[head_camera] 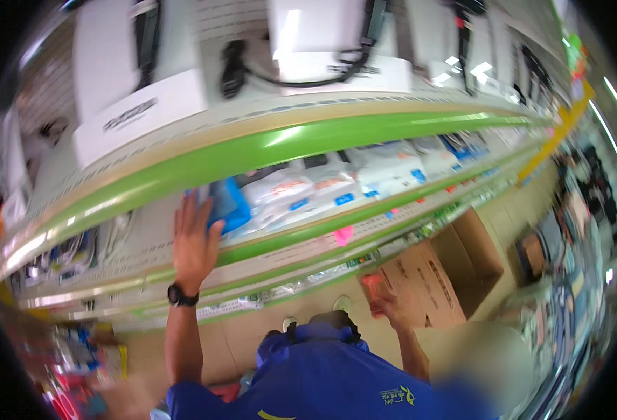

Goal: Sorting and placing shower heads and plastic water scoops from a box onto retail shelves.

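Note:
My left hand [195,244], with a black watch on its wrist, reaches to the shelf under the upper green edge. Its fingers are extended and its thumb is apart, against a blue plastic-wrapped packet [231,206]. Right of that packet stands a row of white plastic packs [282,194] with blue tags. Low on the right, my right hand [389,310] holds an orange-red plastic tool [372,287], blurred and partly hidden by the fingers. Just behind it is an open cardboard box [419,283].
White display boards with black straps and cables [308,81] fill the upper shelf [287,134]. A pink tag [343,235] hangs from a lower shelf edge. Folded textiles [566,304] line the right side. Several packaged goods [85,352] are at lower left.

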The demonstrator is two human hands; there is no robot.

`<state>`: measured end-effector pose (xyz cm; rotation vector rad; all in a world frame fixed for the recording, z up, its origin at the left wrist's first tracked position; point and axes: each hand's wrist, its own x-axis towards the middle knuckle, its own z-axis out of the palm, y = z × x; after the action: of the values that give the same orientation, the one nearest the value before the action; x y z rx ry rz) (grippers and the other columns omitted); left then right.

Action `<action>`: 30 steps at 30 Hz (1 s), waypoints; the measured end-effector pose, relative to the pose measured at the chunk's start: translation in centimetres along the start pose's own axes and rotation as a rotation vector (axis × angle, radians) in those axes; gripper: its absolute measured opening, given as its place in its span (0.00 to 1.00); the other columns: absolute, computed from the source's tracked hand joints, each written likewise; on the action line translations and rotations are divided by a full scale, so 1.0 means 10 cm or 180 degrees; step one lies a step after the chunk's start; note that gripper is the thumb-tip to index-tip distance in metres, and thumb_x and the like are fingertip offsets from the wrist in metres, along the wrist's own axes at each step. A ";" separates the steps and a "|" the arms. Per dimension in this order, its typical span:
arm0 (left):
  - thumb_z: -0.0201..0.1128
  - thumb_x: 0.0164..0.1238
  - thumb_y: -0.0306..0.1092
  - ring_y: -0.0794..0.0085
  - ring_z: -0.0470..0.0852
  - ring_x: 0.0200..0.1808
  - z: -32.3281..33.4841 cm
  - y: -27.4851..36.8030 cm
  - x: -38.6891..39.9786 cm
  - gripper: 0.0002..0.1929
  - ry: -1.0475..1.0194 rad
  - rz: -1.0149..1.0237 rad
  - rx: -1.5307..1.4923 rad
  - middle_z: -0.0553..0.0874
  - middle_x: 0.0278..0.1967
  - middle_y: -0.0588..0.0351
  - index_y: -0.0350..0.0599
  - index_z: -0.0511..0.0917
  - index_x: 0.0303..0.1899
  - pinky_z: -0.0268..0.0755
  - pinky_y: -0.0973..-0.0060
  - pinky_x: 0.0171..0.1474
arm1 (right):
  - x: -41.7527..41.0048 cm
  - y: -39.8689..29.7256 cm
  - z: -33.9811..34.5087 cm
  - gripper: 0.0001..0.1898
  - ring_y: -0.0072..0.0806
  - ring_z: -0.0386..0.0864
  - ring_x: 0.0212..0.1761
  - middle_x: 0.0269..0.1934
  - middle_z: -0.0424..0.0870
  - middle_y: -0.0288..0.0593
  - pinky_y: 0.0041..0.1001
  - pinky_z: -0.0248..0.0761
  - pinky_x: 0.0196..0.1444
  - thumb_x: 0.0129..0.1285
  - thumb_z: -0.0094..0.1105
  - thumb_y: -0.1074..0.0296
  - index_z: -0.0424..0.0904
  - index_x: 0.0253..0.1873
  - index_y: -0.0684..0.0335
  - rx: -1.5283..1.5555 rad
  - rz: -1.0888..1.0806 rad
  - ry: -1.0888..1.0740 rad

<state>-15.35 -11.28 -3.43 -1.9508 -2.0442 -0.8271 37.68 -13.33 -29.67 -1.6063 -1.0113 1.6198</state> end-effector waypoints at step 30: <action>0.67 0.70 0.32 0.45 0.83 0.58 3.21 2.57 -1.75 0.13 -0.2555 -0.0014 -0.1231 0.85 0.55 0.38 0.33 0.82 0.50 0.73 0.56 0.64 | 1.17 0.14 -4.12 0.25 0.63 0.77 0.57 0.55 0.80 0.65 0.47 0.74 0.58 0.62 0.59 0.70 0.72 0.63 0.70 -0.1916 -0.0787 0.3104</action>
<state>18.87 -10.31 -32.15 -2.8412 -2.4090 -0.4960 78.15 -0.41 -35.12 -2.1791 -1.0935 0.2231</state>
